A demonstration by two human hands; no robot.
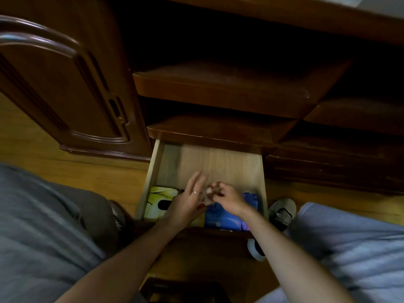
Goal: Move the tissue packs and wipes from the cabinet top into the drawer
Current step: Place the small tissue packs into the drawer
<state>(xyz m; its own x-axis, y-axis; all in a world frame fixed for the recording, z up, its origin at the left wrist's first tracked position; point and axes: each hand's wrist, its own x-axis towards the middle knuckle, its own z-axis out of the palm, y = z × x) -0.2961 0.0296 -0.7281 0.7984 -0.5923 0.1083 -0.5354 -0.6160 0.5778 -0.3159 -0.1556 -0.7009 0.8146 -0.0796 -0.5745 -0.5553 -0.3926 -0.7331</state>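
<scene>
The light wooden drawer [218,162] is pulled open below the dark cabinet. A yellow tissue box [158,199] lies in its front left corner. Beside it, at the front right, lies a blue pack [220,217]. Both hands hover over the front of the drawer, above these packs. My right hand [229,199] has its fingers curled on a small, blurred, pale pack [207,196]. My left hand [190,200], with a ring on one finger, has its fingers spread and rests against that small pack's left side. The back of the drawer is bare wood.
Dark open shelves [218,88] rise above the drawer, and a carved cabinet door [65,84] stands at the left. My grey-clad knees [43,226] flank the drawer, and a shoe [282,212] rests on the wooden floor at its right.
</scene>
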